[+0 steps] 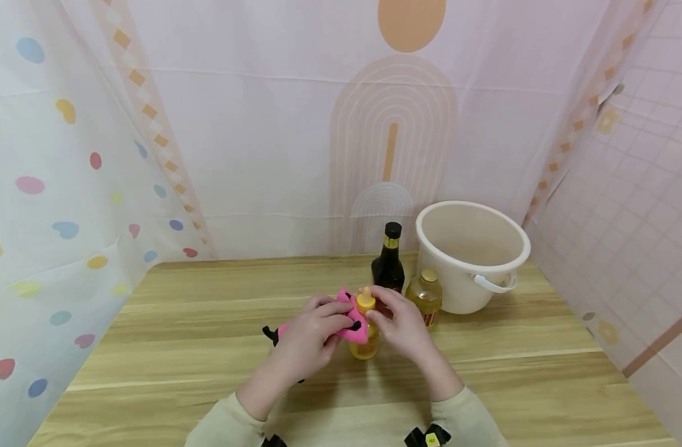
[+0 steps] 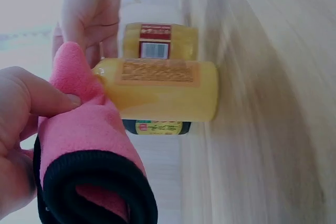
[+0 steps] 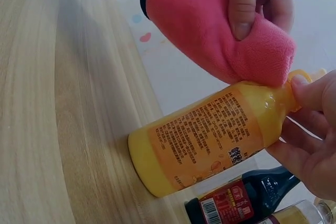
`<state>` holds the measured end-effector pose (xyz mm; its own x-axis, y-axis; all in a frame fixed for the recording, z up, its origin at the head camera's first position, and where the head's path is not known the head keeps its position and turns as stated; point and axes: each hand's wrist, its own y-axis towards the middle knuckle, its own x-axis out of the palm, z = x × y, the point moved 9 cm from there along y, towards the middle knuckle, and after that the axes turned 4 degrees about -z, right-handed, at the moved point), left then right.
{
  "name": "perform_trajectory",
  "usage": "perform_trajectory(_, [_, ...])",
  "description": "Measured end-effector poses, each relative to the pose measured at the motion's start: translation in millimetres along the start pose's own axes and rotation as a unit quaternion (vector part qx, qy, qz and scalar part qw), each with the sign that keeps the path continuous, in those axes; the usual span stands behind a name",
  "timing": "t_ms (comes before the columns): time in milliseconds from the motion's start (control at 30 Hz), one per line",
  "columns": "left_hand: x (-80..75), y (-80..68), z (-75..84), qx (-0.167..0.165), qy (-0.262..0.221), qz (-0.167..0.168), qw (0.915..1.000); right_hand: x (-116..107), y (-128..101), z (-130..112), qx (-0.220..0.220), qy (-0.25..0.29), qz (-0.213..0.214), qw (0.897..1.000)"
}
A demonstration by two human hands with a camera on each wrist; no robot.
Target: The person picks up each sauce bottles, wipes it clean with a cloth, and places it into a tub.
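A folded pink cloth (image 3: 210, 30) with black edging is gripped by my left hand (image 1: 313, 335), thumb pressing into it. Its folded end lies against the shoulder of a yellow squeeze bottle (image 3: 210, 145), just under the cap. The bottle stands upright on the table, with a printed orange label and a pointed yellow cap (image 1: 366, 300). Fingers and thumb of my right hand (image 1: 402, 323) hold the bottle at its cap and neck. In the head view, the cloth and left hand cover part of the bottle's body.
Behind the right hand stand a dark sauce bottle (image 1: 388, 270) with a black cap and a clear bottle of golden liquid (image 1: 425, 298). A white bucket (image 1: 455, 288) with a handle is at the back right. The wooden table (image 1: 207, 292) meets patterned curtains (image 1: 251, 161) behind.
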<state>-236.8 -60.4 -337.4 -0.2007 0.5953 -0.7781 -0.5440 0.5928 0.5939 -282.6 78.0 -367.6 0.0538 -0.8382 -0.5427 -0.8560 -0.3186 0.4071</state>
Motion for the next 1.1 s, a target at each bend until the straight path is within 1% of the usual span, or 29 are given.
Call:
perform_trajectory(100, [2.4, 0.0, 2.0, 0.012, 0.011, -0.007, 0.9998, -1, 0, -1, 0.0, -0.004, 0.004, 1.0])
perform_trajectory(233, [3.2, -2.5, 2.5, 0.015, 0.012, -0.001, 0.9998, -1, 0, -1, 0.0, -0.004, 0.002, 1.0])
perform_trajectory(467, [6.3, -9.5, -0.2, 0.011, 0.002, 0.022, 0.9997, -3, -1, -3, -0.022, -0.011, 0.015, 1.0])
perform_trajectory(600, [7.2, -12.7, -1.0, 0.008, 0.001, 0.035, 0.9993, -2, -1, -1, -0.015, -0.005, 0.011, 1.0])
perform_trajectory(833, [8.4, -17.3, -2.8, -0.008, 0.004, 0.038, 0.9992, 0, 0, 0, -0.01, -0.001, 0.007, 1.0])
perform_trajectory(1100, [8.2, -21.2, -3.2, -0.008, 0.001, 0.052, 0.9986, -1, -1, -1, -0.007, -0.001, 0.007, 1.0])
